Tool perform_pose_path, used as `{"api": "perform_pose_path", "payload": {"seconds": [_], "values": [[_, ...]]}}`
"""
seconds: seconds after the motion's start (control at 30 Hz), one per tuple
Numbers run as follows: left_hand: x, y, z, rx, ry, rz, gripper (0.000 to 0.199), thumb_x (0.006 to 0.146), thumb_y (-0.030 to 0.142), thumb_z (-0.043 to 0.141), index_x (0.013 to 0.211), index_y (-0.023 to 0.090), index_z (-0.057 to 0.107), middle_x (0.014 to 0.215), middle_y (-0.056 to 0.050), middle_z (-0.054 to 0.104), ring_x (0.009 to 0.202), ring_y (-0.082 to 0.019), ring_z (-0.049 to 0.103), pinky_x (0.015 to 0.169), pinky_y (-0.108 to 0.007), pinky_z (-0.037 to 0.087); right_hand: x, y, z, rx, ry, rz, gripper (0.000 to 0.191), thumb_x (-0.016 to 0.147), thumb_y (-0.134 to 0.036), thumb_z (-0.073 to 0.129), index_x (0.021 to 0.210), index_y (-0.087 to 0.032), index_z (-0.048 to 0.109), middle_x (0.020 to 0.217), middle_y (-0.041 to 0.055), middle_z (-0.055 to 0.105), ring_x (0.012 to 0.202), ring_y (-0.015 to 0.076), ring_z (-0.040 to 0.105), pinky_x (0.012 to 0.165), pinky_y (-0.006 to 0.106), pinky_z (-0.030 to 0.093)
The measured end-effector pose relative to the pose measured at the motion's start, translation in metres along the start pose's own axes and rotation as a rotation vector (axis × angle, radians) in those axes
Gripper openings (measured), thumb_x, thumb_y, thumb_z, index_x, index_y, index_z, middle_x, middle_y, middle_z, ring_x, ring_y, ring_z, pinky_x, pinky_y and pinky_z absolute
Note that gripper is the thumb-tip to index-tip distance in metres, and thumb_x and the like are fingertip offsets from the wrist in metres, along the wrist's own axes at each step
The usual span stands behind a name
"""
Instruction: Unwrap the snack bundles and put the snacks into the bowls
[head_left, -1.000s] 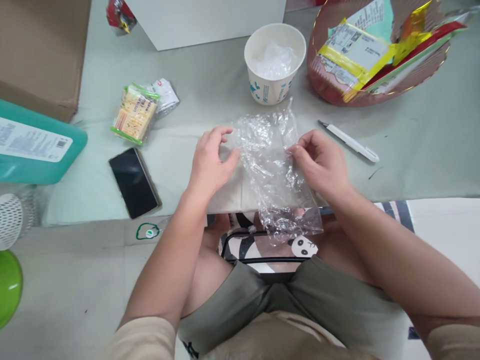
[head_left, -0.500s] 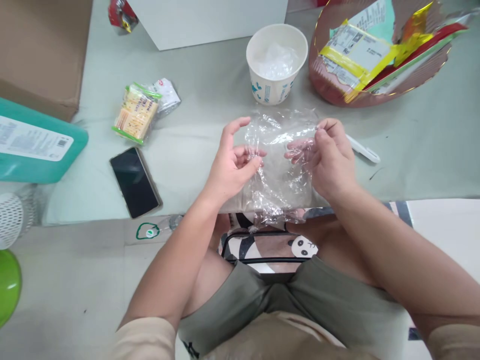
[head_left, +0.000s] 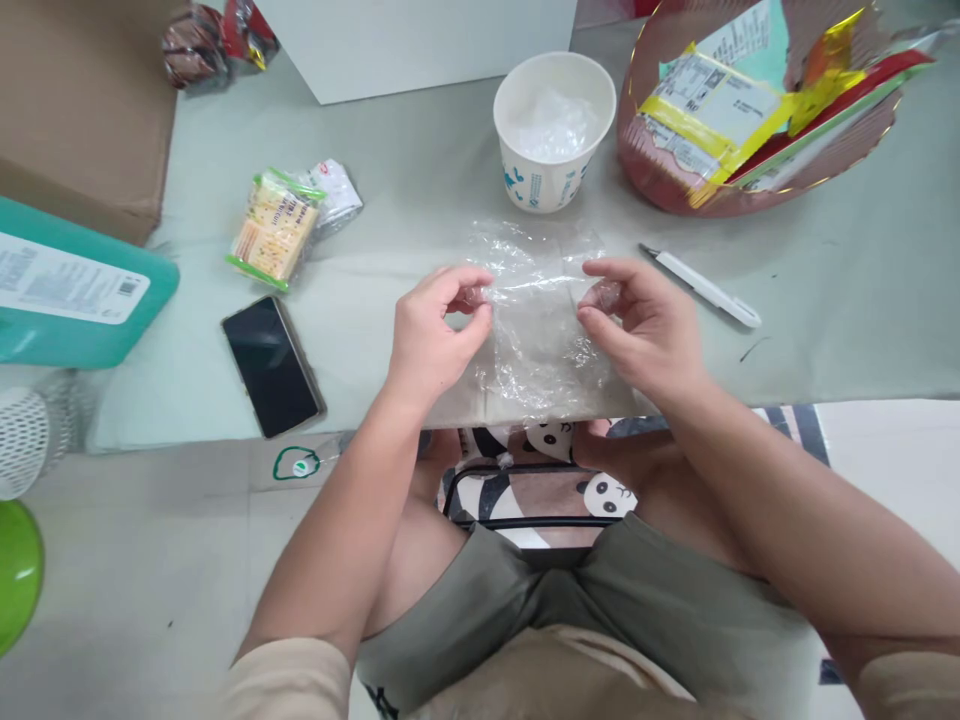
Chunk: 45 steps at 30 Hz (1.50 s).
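A crinkled clear plastic bag (head_left: 536, 335) lies spread at the table's front edge, between my hands. My left hand (head_left: 439, 325) is at its left side, fingers curled, with a bit of the film between thumb and fingertips. At the right side, my right hand (head_left: 645, 320) has its thumb and index finger apart, and the curled fingers hold some film. Just beyond the bag stands a white paper cup (head_left: 544, 185) with crumpled clear plastic inside. A white pen-like cutter (head_left: 705, 287) rests to the right, beyond my right hand.
A phone (head_left: 273, 366) and packaged biscuits (head_left: 276, 228) lie on the left of the table (head_left: 405, 160). Farther left are a teal container (head_left: 75, 285) and a cardboard box (head_left: 82, 110). A pink bowl (head_left: 645, 165) of packets stands back right, near a white box (head_left: 427, 40).
My left hand has moved left and its fingers have closed in. My right hand has shifted slightly down, uncovering the cutter. The bag lies flatter and a little farther left.
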<state>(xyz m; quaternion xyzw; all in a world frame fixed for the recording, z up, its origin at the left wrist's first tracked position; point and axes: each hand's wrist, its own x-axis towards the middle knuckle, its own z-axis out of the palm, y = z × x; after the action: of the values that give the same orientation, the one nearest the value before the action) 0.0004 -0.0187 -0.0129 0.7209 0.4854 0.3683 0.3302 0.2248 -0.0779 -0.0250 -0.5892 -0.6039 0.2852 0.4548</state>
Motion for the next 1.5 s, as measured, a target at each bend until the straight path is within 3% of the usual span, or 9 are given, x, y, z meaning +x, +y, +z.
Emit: {"api": "perform_pose_path", "payload": {"seconds": [0.2,0.33,0.43,0.57,0.77,0.9,1.17,1.3,1.5], "values": [[-0.001,0.009,-0.003,0.194,0.091,0.075,0.009,0.087,0.019,0.066,0.088,0.025,0.072,0.111,-0.006,0.066,0.112,-0.023,0.067,0.101,-0.042,0.057,0.001,-0.01,-0.004,-0.276,0.126,-0.11,0.012,0.09,-0.034,0.069,0.084,-0.025,0.065,0.108,0.0117,0.066,0.107,0.0297,0.065,0.095,0.051,0.054],[-0.004,0.018,-0.005,0.098,-0.026,0.033,0.031,0.083,0.03,0.078,0.112,0.031,0.065,0.136,-0.005,0.065,0.142,-0.03,0.055,0.11,-0.048,0.053,-0.004,-0.02,-0.006,-0.002,0.03,-0.154,0.026,0.098,-0.046,0.06,0.083,-0.026,0.054,0.101,0.01,0.07,0.116,0.0301,0.068,0.101,0.053,0.054],[-0.005,0.019,-0.001,-0.123,-0.175,-0.071,0.05,0.079,0.035,0.081,0.124,0.031,0.059,0.114,-0.004,0.075,0.122,-0.027,0.07,0.098,-0.043,0.061,-0.007,-0.018,-0.004,0.155,-0.028,-0.054,0.032,0.101,-0.055,0.054,0.088,-0.027,0.048,0.078,0.0038,0.067,0.099,0.0261,0.074,0.093,0.048,0.059],[-0.003,0.016,0.007,-0.41,-0.171,-0.221,0.017,0.084,0.033,0.072,0.094,0.022,0.064,0.087,-0.003,0.076,0.087,-0.021,0.078,0.082,-0.036,0.064,-0.004,-0.005,0.0,0.22,-0.003,-0.071,0.034,0.1,-0.063,0.052,0.109,-0.03,0.051,0.091,0.0039,0.072,0.095,0.0234,0.075,0.083,0.043,0.062],[0.005,0.014,0.001,-0.585,-0.162,-0.383,0.032,0.086,0.046,0.074,0.106,0.025,0.061,0.093,-0.002,0.077,0.089,-0.021,0.079,0.074,-0.033,0.065,0.0,0.0,-0.002,0.131,-0.256,0.074,0.028,0.097,-0.053,0.062,0.093,-0.026,0.06,0.079,0.0033,0.072,0.07,0.0196,0.072,0.06,0.034,0.06],[0.006,0.014,0.001,-0.665,-0.324,-0.482,0.048,0.074,0.038,0.086,0.113,0.024,0.063,0.094,-0.004,0.079,0.09,-0.024,0.079,0.069,-0.031,0.065,-0.002,0.001,0.001,0.202,-0.161,0.179,0.028,0.1,-0.053,0.058,0.095,-0.025,0.057,0.073,0.0006,0.068,0.062,0.0173,0.069,0.053,0.031,0.055],[0.006,0.009,0.001,-0.66,-0.188,-0.485,0.031,0.073,0.025,0.082,0.1,0.022,0.065,0.094,-0.002,0.078,0.086,-0.02,0.078,0.076,-0.032,0.066,-0.002,-0.005,0.001,0.266,-0.258,0.252,0.035,0.091,-0.058,0.068,0.098,-0.025,0.056,0.061,-0.004,0.063,0.046,0.0126,0.056,0.044,0.027,0.045],[0.008,0.009,-0.005,-0.729,-0.342,-0.536,0.044,0.073,0.035,0.087,0.109,0.026,0.063,0.106,-0.005,0.078,0.09,-0.022,0.078,0.074,-0.033,0.065,-0.001,-0.011,-0.002,0.199,-0.225,0.22,0.033,0.092,-0.05,0.069,0.082,-0.024,0.051,0.057,-0.0042,0.057,0.046,0.0105,0.049,0.041,0.026,0.037],[0.006,0.012,-0.005,-0.479,-0.373,-0.57,0.019,0.079,0.02,0.078,0.094,0.018,0.066,0.071,-0.001,0.072,0.061,-0.015,0.069,0.051,-0.023,0.054,-0.001,-0.006,0.0,0.366,-0.237,0.279,0.034,0.09,-0.055,0.071,0.098,-0.026,0.055,0.063,-0.0043,0.063,0.05,0.0129,0.059,0.046,0.027,0.045]]}}
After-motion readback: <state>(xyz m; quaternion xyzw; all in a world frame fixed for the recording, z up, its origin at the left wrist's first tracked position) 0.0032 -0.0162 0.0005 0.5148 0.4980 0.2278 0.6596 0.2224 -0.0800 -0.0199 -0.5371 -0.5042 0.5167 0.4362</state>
